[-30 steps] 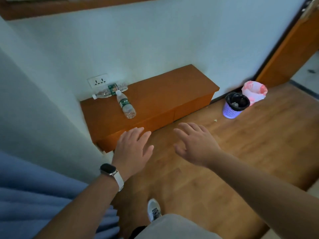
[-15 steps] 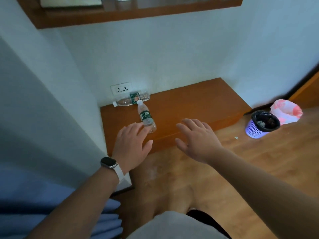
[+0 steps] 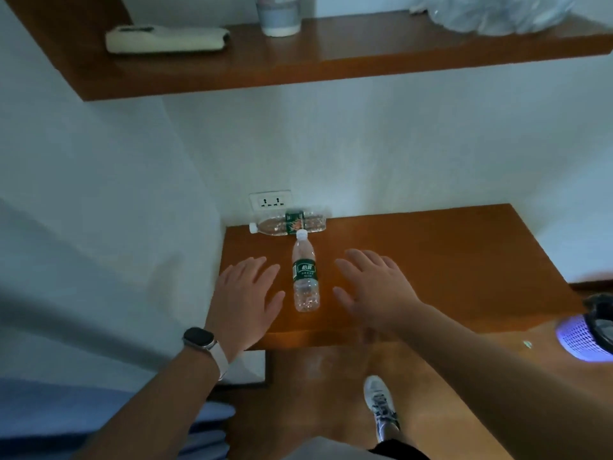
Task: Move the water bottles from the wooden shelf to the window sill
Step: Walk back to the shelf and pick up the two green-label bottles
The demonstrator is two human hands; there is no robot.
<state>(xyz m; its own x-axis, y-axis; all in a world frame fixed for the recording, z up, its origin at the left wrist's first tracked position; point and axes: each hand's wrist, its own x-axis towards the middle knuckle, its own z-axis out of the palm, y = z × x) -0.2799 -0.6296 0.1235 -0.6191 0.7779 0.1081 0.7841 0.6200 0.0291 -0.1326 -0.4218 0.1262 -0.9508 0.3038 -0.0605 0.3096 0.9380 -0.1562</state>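
Two clear water bottles with green labels lie on their sides on the low wooden shelf (image 3: 431, 260). The near bottle (image 3: 305, 277) points its white cap toward the wall. The far bottle (image 3: 288, 224) lies along the wall under the socket, cap to the left. My left hand (image 3: 247, 300), with a watch on the wrist, hovers just left of the near bottle, fingers straight and spread. My right hand (image 3: 374, 287) hovers just right of the same bottle, fingers straight. Neither hand touches a bottle. The window sill is out of view.
An upper wooden shelf (image 3: 331, 64) overhangs, carrying a flat white object (image 3: 166, 39), a cup (image 3: 278, 14) and a plastic bag (image 3: 497, 11). A wall socket (image 3: 270, 201) sits above the far bottle. A purple bin (image 3: 587, 333) stands on the floor at the right. A white wall juts out at the left.
I have stepped closer to the low shelf. Both hands moved forward and now flank the near bottle, which the left hand partly covered before.
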